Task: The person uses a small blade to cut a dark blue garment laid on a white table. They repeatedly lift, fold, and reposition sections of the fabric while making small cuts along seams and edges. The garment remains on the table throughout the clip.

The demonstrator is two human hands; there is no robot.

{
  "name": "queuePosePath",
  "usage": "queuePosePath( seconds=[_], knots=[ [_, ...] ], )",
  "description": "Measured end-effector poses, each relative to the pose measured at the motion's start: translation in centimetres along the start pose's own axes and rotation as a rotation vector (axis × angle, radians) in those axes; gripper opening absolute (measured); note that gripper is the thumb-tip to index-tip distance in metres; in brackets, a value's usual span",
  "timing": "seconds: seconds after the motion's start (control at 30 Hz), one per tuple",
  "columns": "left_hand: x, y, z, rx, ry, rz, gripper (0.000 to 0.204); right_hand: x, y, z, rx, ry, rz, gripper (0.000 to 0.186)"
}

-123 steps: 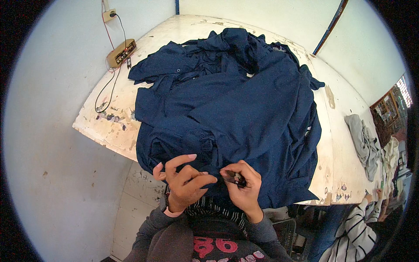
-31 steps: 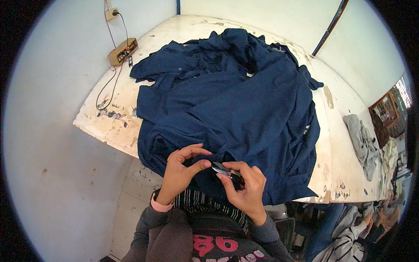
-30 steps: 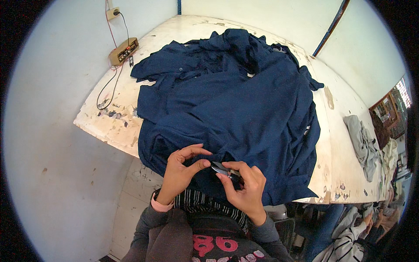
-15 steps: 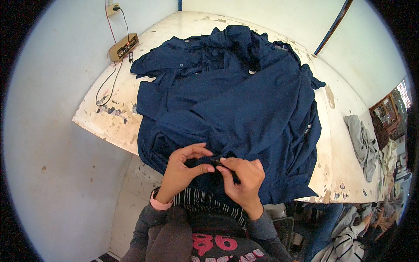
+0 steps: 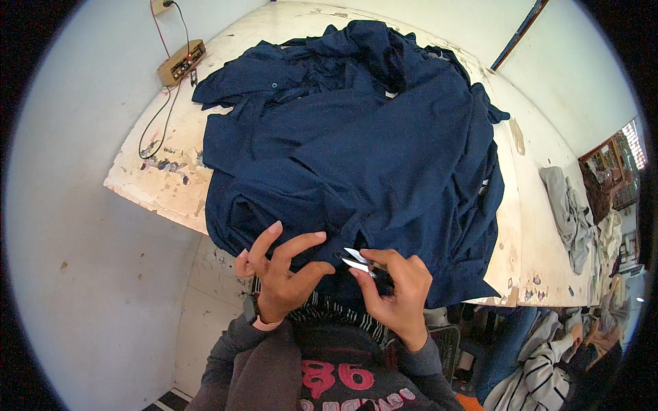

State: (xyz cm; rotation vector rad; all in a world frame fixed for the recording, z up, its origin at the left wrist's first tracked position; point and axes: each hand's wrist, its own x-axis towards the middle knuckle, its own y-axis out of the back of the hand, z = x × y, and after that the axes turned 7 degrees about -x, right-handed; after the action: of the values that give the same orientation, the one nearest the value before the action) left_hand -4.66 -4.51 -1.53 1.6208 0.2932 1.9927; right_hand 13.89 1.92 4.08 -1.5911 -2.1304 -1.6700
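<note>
A large dark navy garment (image 5: 356,151) lies heaped on the table, its near edge hanging toward my lap. In my right hand (image 5: 397,288) I hold small thread snips (image 5: 358,263), thumb on one side and fingers on the other. Their two silvery blades stand apart and point left, just over the near edge of the cloth. My left hand (image 5: 282,277) is to the left of the blades with its fingers spread and raised. It hovers at the garment's near edge, and nothing shows in its grip.
The worn white table (image 5: 154,188) meets walls at the left and back. A brown box with a cord (image 5: 181,63) stands at the far left. Grey cloth (image 5: 569,212) lies on the right. Beyond the right table edge, a person's striped sleeve (image 5: 541,373) shows.
My left hand has let go of the cloth and spread its fingers. The snips' blades now show clearly, apart, in my right hand. The view has shifted slightly.
</note>
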Motion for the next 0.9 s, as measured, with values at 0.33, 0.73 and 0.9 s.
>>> queuePosePath(
  seconds=[0.33, 0.73, 0.9],
  knots=[
    [-1.0, -0.1, 0.1, 0.154, -0.109, -0.008, 0.017, -0.5, 0.2, -0.1, -0.013, -0.031, -0.013, 0.017],
    [-1.4, -0.4, 0.2, 0.081, -0.149, -0.022, 0.019, 1.2, -1.6, 1.9, 0.486, -0.212, -0.05, 0.015],
    [0.6, 0.4, -0.3, -0.132, 0.025, -0.098, 0.023, 1.1, -1.7, 5.5, 0.709, -0.497, 0.085, 0.012]
  ],
)
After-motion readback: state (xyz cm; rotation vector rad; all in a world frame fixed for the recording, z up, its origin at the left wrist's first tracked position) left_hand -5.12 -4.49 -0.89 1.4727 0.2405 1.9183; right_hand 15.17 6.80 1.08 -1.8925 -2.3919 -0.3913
